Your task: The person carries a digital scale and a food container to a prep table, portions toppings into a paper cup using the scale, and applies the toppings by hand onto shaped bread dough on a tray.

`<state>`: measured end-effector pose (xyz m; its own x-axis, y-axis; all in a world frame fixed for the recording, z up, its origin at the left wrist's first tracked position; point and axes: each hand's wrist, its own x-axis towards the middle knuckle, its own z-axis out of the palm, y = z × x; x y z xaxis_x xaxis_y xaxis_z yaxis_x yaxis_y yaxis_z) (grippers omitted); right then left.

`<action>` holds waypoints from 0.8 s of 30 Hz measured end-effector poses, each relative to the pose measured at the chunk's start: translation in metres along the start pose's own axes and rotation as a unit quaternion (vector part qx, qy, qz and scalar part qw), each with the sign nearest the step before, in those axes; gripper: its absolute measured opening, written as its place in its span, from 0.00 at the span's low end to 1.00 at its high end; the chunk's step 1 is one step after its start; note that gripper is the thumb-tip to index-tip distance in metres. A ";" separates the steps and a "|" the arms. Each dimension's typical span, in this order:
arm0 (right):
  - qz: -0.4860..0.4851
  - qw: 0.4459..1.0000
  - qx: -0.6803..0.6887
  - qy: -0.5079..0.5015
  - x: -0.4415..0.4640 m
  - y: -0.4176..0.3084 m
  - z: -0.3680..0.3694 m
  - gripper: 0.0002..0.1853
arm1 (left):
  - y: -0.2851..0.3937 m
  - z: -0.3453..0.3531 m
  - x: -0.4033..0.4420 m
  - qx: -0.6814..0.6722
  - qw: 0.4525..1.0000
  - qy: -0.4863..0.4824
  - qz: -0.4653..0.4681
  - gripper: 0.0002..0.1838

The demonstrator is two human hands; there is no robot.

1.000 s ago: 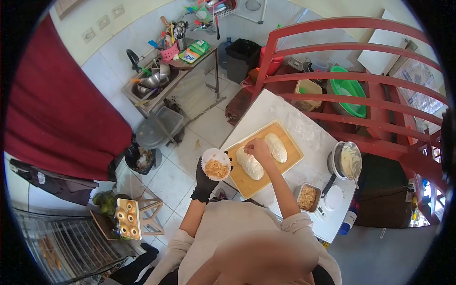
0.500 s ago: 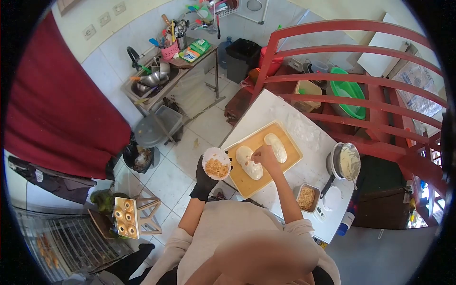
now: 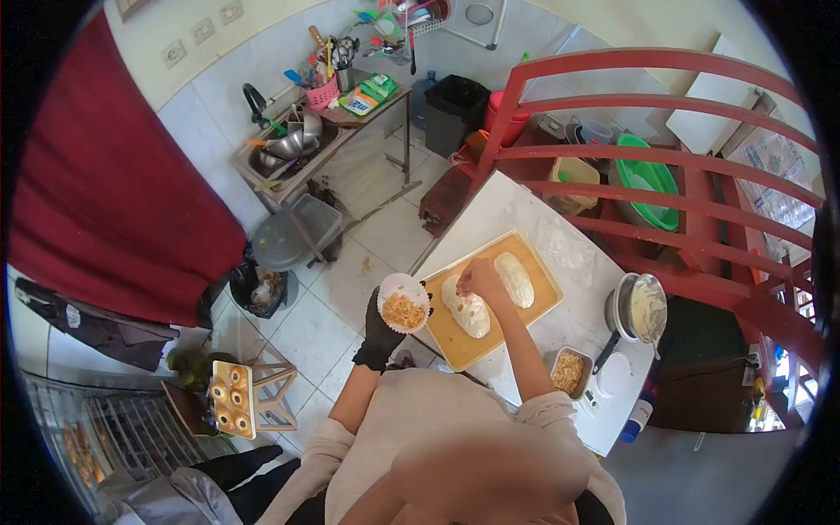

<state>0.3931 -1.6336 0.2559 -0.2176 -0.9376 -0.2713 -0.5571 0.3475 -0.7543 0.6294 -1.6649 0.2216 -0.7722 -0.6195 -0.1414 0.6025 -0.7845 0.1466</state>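
My left hand (image 3: 381, 328), in a black glove, holds a white fluted paper cup (image 3: 405, 287) with golden-brown flakes (image 3: 402, 311) in it. On a wooden-coloured tray (image 3: 449, 348) lie two long, pale, cream-coated loaves. My bare right hand (image 3: 479, 278) is over the upper part of the nearer loaf (image 3: 473, 318), fingertips pinched together; what is between them is hidden. A few flakes dot that loaf's top. The farther loaf (image 3: 514, 280) looks plain white and lies just beyond my right hand.
On the white table (image 3: 573, 280) stand a metal tin of flakes (image 3: 570, 372), a scale (image 3: 591, 402) and a bowl of cream (image 3: 648, 308). Red railings (image 3: 647, 162) border the far side. Ring-shaped buns (image 3: 231, 398) sit on a stool at left; another person's dark-clothed legs (image 3: 249, 477) show below.
My right hand has moved slightly up along the nearer loaf, and more flakes show on it. The view has shifted a little. More of the other person shows at lower left.
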 end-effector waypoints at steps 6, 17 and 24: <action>-0.006 1.000 -0.004 -0.012 0.008 -0.001 0.000 0.04 | 0.006 0.000 0.005 -0.025 1.000 -0.015 0.006 0.27; -0.038 0.995 0.061 0.065 0.025 0.025 0.005 0.05 | 0.006 0.006 0.011 -0.002 1.000 0.011 0.001 0.26; -0.012 0.999 0.036 0.018 0.018 0.030 0.001 0.05 | 0.006 -0.005 0.014 -0.042 0.999 0.009 -0.013 0.27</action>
<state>0.3734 -1.6405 0.2274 -0.2345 -0.9443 -0.2308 -0.5043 0.3212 -0.8016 0.6233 -1.6782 0.2153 -0.7844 -0.5986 -0.1624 0.5975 -0.7996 0.0610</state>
